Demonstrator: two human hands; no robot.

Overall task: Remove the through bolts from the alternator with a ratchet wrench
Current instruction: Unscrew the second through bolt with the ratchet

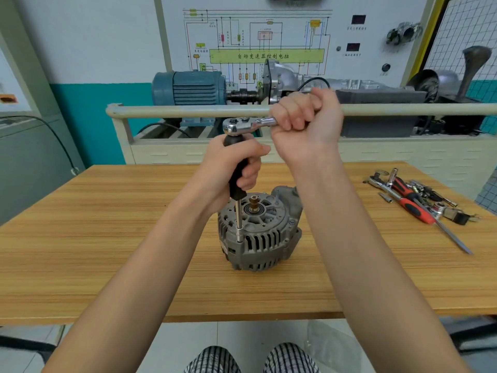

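— Where is the alternator placed?
— Upright on the wooden table, near its middle; a socket extension is seated on its near-left rim.
— How is it gripped?
— Its black handle is clasped by the left hand; the ratchet wrench above is clenched by the right hand.
— And around it?
— Loose tools are heaped well right of the alternator; a rail is seen behind.

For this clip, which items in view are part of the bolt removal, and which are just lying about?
In use:
alternator
ratchet wrench, gripped by right hand
black-handled extension, gripped by left hand, socket down on the alternator's rim

Lying about:
loose tool pile at the table's right, including red-handled screwdriver
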